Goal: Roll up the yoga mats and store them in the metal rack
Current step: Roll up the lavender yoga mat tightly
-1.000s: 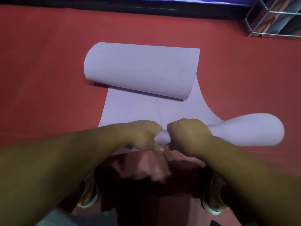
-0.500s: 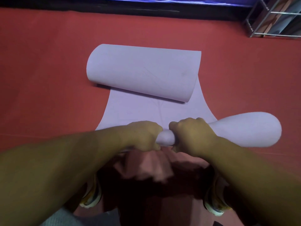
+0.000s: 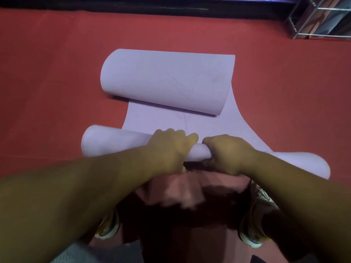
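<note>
A lilac yoga mat (image 3: 190,126) lies on the red floor in front of me. Its far end curls over into a loose wide roll (image 3: 167,80). Its near end is wound into a tight roll (image 3: 197,153) that flares out at the left (image 3: 106,143) and right (image 3: 303,164). My left hand (image 3: 169,149) and my right hand (image 3: 228,154) grip the middle of this near roll side by side, fingers curled over its top. The metal rack (image 3: 321,19) stands at the top right corner.
Red carpet (image 3: 57,82) surrounds the mat on all sides. A dark strip runs along the far edge of the floor. My feet in light shoes (image 3: 254,230) stand just behind the near roll, partly hidden by my arms.
The near roll has moved forward over the flat part of the mat and grown thicker. Its left flared end now shows beyond my left hand. Both hands kept their grip.
</note>
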`<control>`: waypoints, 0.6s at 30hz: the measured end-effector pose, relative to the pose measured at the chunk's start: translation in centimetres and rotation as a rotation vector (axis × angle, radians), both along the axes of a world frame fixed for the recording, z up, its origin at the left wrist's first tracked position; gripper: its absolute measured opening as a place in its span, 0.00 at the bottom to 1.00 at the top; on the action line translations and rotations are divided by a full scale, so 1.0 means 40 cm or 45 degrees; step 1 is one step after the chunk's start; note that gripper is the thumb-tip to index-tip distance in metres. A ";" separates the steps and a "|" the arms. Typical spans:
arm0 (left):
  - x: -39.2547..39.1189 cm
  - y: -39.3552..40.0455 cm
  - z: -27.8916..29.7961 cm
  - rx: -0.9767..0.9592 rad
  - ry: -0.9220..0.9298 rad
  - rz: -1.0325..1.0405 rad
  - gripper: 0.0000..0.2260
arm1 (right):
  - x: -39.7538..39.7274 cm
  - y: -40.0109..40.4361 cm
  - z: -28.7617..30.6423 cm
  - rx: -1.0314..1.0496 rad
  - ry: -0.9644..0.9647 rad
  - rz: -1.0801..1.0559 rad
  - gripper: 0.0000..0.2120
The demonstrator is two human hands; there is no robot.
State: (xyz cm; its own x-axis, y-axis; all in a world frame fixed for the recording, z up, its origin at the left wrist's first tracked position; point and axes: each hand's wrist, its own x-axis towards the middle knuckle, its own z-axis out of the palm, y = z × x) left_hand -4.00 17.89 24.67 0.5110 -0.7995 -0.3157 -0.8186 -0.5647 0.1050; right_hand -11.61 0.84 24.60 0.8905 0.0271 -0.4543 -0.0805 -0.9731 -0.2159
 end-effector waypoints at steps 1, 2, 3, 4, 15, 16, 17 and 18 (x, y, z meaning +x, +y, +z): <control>-0.004 -0.001 -0.005 0.027 0.001 0.005 0.21 | 0.001 0.001 0.002 -0.021 0.003 0.025 0.14; -0.004 -0.001 -0.011 0.039 0.034 0.031 0.18 | 0.000 0.005 0.004 -0.038 0.010 0.042 0.15; 0.000 -0.003 -0.018 0.070 0.082 0.066 0.15 | -0.002 0.011 0.005 -0.047 0.009 0.048 0.16; 0.005 -0.006 -0.020 0.113 0.142 0.092 0.13 | -0.007 0.016 0.004 -0.058 -0.014 0.048 0.17; 0.058 -0.001 0.037 0.203 0.358 -0.027 0.19 | -0.001 0.023 0.016 0.138 0.089 -0.060 0.09; 0.049 0.002 0.039 0.097 0.217 -0.029 0.21 | 0.006 0.014 0.030 0.176 0.094 -0.074 0.09; 0.039 0.003 0.038 0.003 0.107 -0.034 0.22 | 0.014 0.005 0.044 0.202 0.103 -0.078 0.10; 0.031 0.004 0.036 -0.066 0.044 -0.035 0.24 | 0.019 -0.001 0.057 0.206 0.109 -0.072 0.12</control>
